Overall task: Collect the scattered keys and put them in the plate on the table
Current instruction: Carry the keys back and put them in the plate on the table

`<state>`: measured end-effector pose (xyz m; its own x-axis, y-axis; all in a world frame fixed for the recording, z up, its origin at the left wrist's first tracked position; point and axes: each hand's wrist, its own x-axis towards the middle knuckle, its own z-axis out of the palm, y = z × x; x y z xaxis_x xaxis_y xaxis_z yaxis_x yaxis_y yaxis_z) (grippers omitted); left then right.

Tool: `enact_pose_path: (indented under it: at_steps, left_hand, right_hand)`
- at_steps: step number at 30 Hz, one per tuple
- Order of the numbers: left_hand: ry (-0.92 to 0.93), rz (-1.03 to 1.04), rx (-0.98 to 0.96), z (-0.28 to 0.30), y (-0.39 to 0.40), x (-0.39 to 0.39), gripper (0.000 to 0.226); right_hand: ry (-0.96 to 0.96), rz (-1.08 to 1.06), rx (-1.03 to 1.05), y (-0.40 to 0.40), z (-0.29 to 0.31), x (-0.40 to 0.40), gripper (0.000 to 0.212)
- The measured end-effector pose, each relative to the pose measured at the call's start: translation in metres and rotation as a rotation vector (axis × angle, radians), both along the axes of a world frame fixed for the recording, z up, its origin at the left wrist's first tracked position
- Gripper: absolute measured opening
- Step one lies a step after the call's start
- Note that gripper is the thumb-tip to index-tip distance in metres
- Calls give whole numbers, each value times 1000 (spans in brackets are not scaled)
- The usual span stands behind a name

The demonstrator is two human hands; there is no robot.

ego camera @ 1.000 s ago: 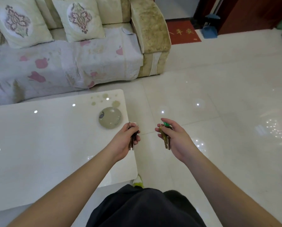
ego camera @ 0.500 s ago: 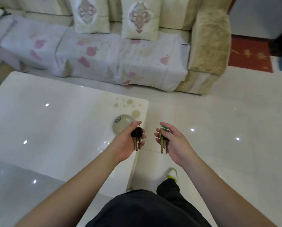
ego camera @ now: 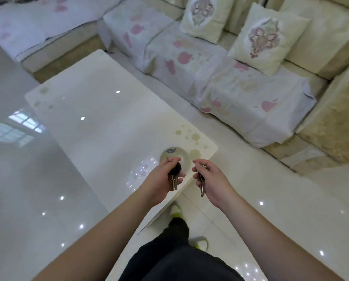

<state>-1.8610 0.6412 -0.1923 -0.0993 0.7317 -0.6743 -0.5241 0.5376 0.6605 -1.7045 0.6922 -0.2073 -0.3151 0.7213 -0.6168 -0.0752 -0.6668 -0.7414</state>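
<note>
Head view is showing both bare forearms reaching forward from the bottom edge, hands level with each other near the frame's centre. Left hand (ego camera: 161, 179) is curling its fingers and thumb closed around a bunch of keys with a black head (ego camera: 174, 175), the metal blades hanging down out of the fist toward six o'clock. This hand is hovering over the near corner of the glossy white table (ego camera: 100, 126), partly overlapping the plate (ego camera: 174, 154), which is sitting at the hand's twelve o'clock. That plate is small, round and pale, with a dark mark near its far rim; whether anything is lying in it cannot be told.

Right hand (ego camera: 212, 179) is held at three o'clock from the left one, apart from it, beyond the table edge and above the shiny floor (ego camera: 281, 199). Its fingers are pinching shut on a second set of keys (ego camera: 201, 184), silvery blades dangling downward.

At one o'clock a cream sofa (ego camera: 321, 47) with a flowered cover is standing. Dark trousers (ego camera: 175, 258) are showing at six o'clock.
</note>
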Motion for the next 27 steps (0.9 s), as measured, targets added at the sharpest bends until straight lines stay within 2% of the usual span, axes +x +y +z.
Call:
enact_pose_path:
  at_steps: [6, 11, 16, 20, 27]
  left_hand:
    - [151, 81, -72, -50, 9, -26, 16]
    - [228, 46, -168, -87, 33, -38, 15]
    - [275, 105, -211, -127, 59, -47, 22]
    - [295, 181, -282, -179, 74, -47, 25]
    - [288, 351, -383, -277, 96, -24, 16]
  right_hand:
    - [-170, 304, 6, 30, -34, -37, 13]
    - [-318, 414, 16, 61, -71, -56, 15]
    - [-413, 555, 60, 88, -112, -74, 16]
    - [-442, 677, 32, 105, -160, -87, 18]
    - [-437, 875, 78, 135, -246, -93, 13]
